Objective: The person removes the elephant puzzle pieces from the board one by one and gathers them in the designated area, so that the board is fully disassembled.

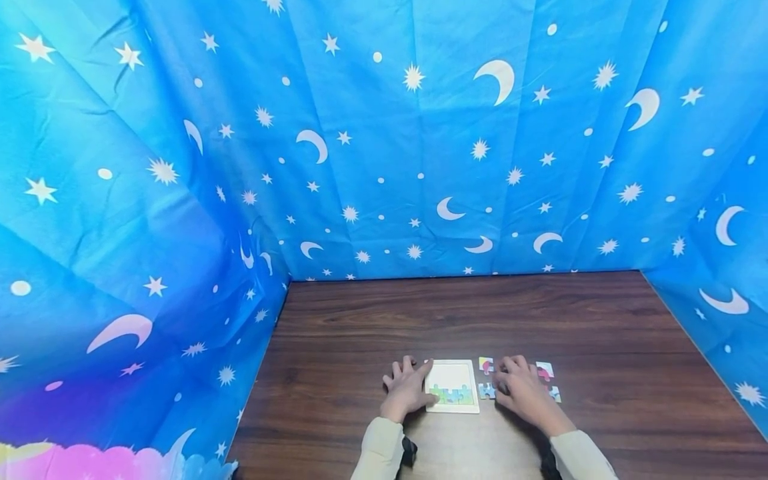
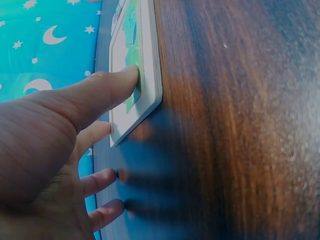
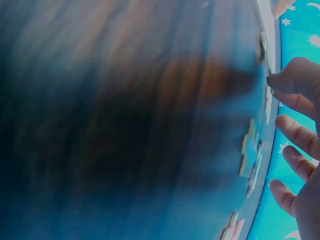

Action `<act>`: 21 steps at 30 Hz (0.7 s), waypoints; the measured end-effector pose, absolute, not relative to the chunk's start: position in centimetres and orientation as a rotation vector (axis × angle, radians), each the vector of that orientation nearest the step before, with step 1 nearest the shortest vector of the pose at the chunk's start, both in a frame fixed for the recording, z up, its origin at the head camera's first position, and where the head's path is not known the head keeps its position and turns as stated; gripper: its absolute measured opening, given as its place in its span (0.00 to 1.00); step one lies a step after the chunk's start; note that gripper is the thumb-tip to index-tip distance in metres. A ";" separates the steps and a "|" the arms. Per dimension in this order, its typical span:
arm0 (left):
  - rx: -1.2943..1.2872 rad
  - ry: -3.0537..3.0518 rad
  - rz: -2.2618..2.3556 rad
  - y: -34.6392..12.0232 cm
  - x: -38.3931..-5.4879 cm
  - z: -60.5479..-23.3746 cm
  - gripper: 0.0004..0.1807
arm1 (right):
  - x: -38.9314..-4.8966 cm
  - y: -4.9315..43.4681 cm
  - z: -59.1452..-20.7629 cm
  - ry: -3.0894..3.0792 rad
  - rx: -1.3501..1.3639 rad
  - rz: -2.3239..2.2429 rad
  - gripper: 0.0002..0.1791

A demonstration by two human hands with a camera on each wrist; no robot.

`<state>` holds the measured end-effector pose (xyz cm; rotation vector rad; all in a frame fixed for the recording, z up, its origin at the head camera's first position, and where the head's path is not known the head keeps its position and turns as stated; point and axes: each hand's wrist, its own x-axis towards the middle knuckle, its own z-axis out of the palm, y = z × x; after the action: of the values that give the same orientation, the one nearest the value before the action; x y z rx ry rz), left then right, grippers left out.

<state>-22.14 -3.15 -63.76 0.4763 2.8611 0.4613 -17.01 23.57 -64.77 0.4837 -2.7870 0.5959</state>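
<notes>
A white puzzle tray (image 1: 475, 408) lies on the table with a row of joined green and blue jigsaw pieces (image 1: 451, 396) along its near side. My left hand (image 1: 405, 389) is at the tray's left edge, fingers spread. Its thumb (image 2: 122, 82) rests on the green piece in the near left corner. My right hand (image 1: 523, 392) is over the loose pieces right of the tray, fingers slightly bent and apart. In the right wrist view its thumb (image 3: 295, 75) and index fingertip come close together beside a piece lying low on the table. The hand hides part of the group from above.
Loose jigsaw pieces show around the right hand: a yellow and red one (image 1: 485, 365), a blue-green one (image 1: 487, 391), and a white and red one (image 1: 545, 371). The dark wooden table (image 1: 336, 320) is bounded by a blue star-and-moon cloth (image 1: 396, 167) at the back and sides.
</notes>
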 end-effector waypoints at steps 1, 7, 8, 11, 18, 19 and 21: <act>0.476 2.860 0.463 -3.1 -22.1 -63.7 0.43 | -17.0 23.6 -64.9 -2.783 0.483 0.599 0.09; 0.479 2.853 0.475 -3.2 -22.2 -63.9 0.43 | -16.6 23.8 -65.2 -2.774 0.460 0.601 0.09; 0.478 2.852 0.475 -3.2 -22.2 -63.9 0.43 | -16.7 23.7 -65.2 -2.759 0.465 0.598 0.09; 0.474 2.852 0.474 -3.3 -22.3 -64.0 0.43 | -16.8 23.2 -65.1 -2.703 0.495 0.600 0.07; 0.470 2.853 0.484 -3.3 -22.3 -63.9 0.43 | -17.3 21.3 -64.8 -2.693 0.571 0.645 0.11; 0.471 2.853 0.483 -3.3 -22.3 -63.9 0.43 | -17.4 21.1 -64.8 -2.702 0.581 0.638 0.12; 0.468 2.851 0.478 -3.3 -22.3 -63.9 0.43 | -17.4 20.5 -64.8 -2.715 0.603 0.620 0.14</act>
<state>-22.32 -3.28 -63.86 0.4679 2.8509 0.4775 -17.37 20.53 -64.78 0.6031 -2.7153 0.6198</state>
